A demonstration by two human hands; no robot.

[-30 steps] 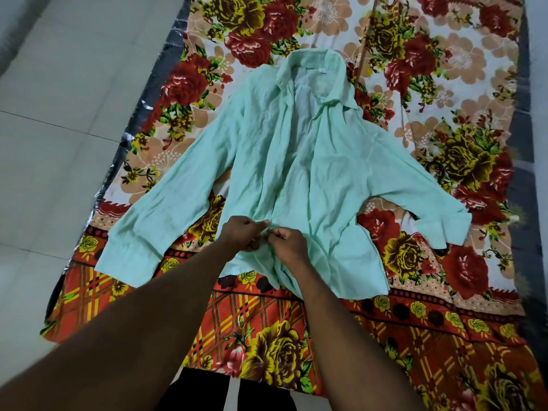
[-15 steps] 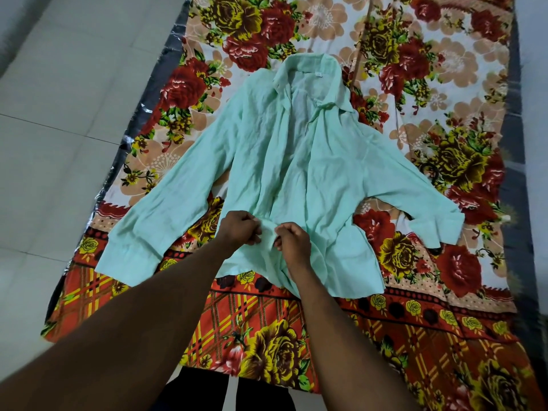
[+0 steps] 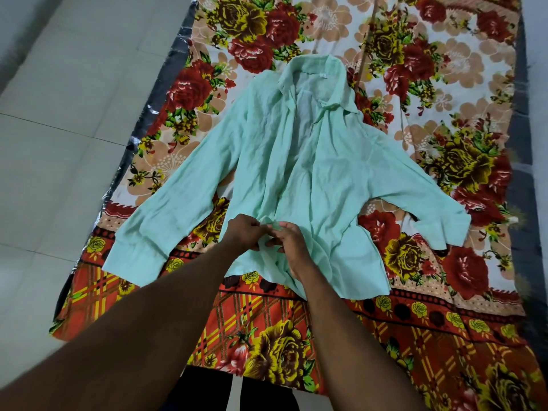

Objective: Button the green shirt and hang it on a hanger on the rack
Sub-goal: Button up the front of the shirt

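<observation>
The shirt (image 3: pixel 296 161), a thin, crinkled, pale mint-green cloth, lies front up and spread flat on a sheet (image 3: pixel 444 336) printed with big red and yellow roses over an orange plaid border. Its collar (image 3: pixel 314 75) points away from the person and its long sleeves splay out to both sides. The front is open near the collar, showing the paler inner cloth. The sheet rests on a floor (image 3: pixel 59 143) of smooth pale grey tiles, and a dark, shiny strip runs along the sheet's left edge. Low on the front, near the hem, the left hand (image 3: pixel 241 234) and right hand (image 3: pixel 289 240) meet with curled fingers, each pinching a fold of the shirt's front edge. The cloth bunches into soft ridges between them. Whether a button sits there is too small to tell.
</observation>
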